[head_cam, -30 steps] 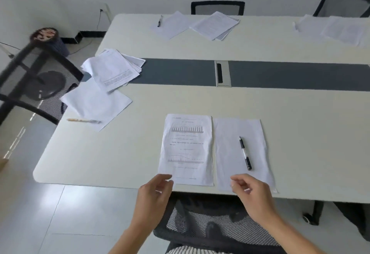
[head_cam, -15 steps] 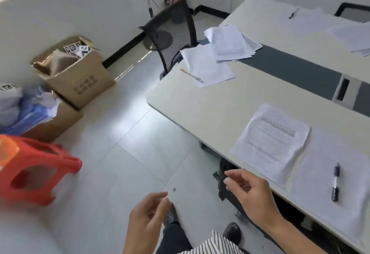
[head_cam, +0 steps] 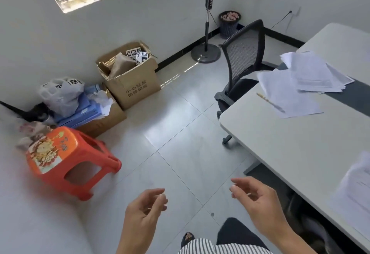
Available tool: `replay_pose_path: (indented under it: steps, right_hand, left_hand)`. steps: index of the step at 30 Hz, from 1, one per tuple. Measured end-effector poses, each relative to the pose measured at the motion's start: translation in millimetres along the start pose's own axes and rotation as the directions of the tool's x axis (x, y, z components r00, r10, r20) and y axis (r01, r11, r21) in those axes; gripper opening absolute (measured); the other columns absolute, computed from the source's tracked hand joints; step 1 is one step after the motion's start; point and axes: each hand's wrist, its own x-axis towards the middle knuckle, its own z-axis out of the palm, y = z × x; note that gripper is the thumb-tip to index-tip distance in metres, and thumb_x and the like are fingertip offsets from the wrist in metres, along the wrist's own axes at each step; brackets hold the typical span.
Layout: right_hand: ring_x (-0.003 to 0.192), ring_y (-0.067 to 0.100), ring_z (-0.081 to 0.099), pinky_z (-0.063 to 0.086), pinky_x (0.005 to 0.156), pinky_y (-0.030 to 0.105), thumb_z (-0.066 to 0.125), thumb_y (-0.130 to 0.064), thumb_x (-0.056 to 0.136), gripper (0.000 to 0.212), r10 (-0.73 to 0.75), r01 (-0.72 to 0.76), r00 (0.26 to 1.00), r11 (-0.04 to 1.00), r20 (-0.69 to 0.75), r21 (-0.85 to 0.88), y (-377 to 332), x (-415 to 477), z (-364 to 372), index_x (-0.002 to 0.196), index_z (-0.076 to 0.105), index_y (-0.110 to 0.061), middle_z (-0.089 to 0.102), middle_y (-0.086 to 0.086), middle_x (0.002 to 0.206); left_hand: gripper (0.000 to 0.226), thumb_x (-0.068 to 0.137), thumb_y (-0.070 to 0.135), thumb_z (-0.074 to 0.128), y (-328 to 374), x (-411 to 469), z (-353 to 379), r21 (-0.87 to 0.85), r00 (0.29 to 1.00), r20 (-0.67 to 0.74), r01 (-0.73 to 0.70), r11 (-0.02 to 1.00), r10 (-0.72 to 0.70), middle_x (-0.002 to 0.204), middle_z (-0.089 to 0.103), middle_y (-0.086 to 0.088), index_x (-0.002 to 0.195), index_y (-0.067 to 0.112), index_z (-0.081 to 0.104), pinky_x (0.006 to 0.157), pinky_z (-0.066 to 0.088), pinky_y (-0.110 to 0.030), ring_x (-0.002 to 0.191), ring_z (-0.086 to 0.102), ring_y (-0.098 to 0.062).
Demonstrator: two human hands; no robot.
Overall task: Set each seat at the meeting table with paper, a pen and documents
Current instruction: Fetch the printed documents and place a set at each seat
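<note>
Grey floor under both hands — left hand (head_cam: 145,209) and right hand (head_cam: 258,199), each grip loose, empty.

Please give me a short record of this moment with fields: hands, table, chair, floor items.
left hand: empty, fingers loosely curled, over the floor
right hand: empty, half open, beside the table edge
table: loose paper stacks, a pen on a blank sheet
chair: black mesh, at the table end
floor items: orange stool, open cardboard box
</note>
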Motion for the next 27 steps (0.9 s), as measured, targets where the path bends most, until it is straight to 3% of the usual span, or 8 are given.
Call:
replay_pose_path:
  steps: [5,9,13,14,17,19,24,27]
  right_hand:
    - [0.075,0.014,0.073,0.055,0.069,0.019,0.075,-0.013,0.082,0.018,0.030,-0.029,0.999,0.999,-0.043,0.035,-12.4,66.5,18.6,0.089,0.075,-0.029,0.075,-0.008,0.084]
    - [0.075,0.016,0.073,0.056,0.069,0.020,0.075,-0.012,0.082,0.018,0.055,-0.049,0.996,0.995,-0.069,0.084,-25.4,142.4,32.0,0.089,0.074,-0.028,0.076,-0.006,0.081]
    - [0.074,0.020,0.072,0.057,0.069,0.023,0.075,-0.009,0.081,0.018,0.046,-0.037,0.996,0.992,-0.077,0.122,-59.6,228.6,40.7,0.087,0.075,-0.027,0.075,-0.002,0.079]
    - [0.074,0.020,0.072,0.057,0.069,0.024,0.075,-0.009,0.081,0.019,0.031,-0.021,0.997,0.991,-0.073,0.131,-73.9,250.4,43.1,0.086,0.075,-0.027,0.075,-0.002,0.079]
    - [0.075,0.019,0.072,0.059,0.073,0.033,0.076,-0.011,0.081,0.018,-0.014,0.019,0.999,0.993,-0.046,0.117,-110.4,314.0,47.2,0.086,0.075,-0.028,0.075,-0.002,0.080]
    - [0.077,0.018,0.072,0.059,0.074,0.035,0.075,-0.013,0.082,0.017,-0.041,0.044,0.999,0.992,-0.031,0.119,-130.3,351.1,49.7,0.088,0.075,-0.028,0.075,-0.002,0.082]
    - [0.077,0.017,0.071,0.053,0.062,0.022,0.075,-0.012,0.082,0.020,-0.036,0.043,0.998,0.992,-0.060,0.115,-151.5,434.6,61.0,0.086,0.075,-0.032,0.074,-0.002,0.082]
    - [0.077,0.017,0.070,0.053,0.064,0.023,0.075,-0.012,0.082,0.023,0.023,-0.007,0.993,0.992,-0.119,0.130,-151.7,484.7,75.2,0.083,0.076,-0.035,0.074,-0.002,0.083]
  left_hand:
    - [0.040,0.064,0.048,0.067,12.0,67.5,3.0,-0.025,0.999,0.034,0.043,0.999,-0.042,0.076,0.075,-0.008,0.089,0.018,0.072,0.061,0.052,-0.028,0.066,0.071,-0.019]
    - [0.039,0.062,0.048,0.068,35.0,143.6,4.4,-0.025,0.999,0.031,0.033,0.999,-0.032,0.074,0.075,-0.008,0.087,0.018,0.073,0.060,0.052,-0.030,0.064,0.071,-0.020]
    - [0.004,0.084,0.013,0.070,72.1,228.1,-1.0,0.003,0.999,0.030,-0.016,1.000,0.016,0.074,0.075,-0.011,0.085,0.015,0.073,0.058,0.053,-0.027,0.062,0.071,-0.020]
    - [0.009,0.084,0.006,0.069,84.7,248.9,-2.6,0.002,0.999,0.025,-0.034,0.999,0.034,0.073,0.075,-0.011,0.085,0.014,0.073,0.056,0.053,-0.023,0.061,0.071,-0.020]
    - [0.005,0.082,0.015,0.070,112.3,305.2,0.3,-0.008,0.997,0.022,-0.071,0.997,0.072,0.074,0.075,-0.011,0.086,0.013,0.072,0.055,0.052,-0.021,0.061,0.070,-0.017]
    - [0.004,0.083,0.009,0.071,123.3,338.8,3.5,-0.037,0.998,0.015,-0.067,0.997,0.067,0.073,0.075,-0.011,0.086,0.012,0.072,0.054,0.052,-0.022,0.060,0.070,-0.017]
    - [0.015,0.084,-0.004,0.063,138.4,431.4,9.1,-0.028,0.997,0.074,-0.021,0.999,0.023,0.071,0.075,-0.012,0.085,0.009,0.072,0.054,0.052,-0.022,0.058,0.068,-0.015]
    - [0.013,0.084,-0.004,0.064,153.2,505.7,3.3,-0.009,0.993,0.116,-0.026,1.000,0.027,0.070,0.074,-0.013,0.084,0.006,0.072,0.053,0.050,-0.023,0.056,0.067,-0.015]
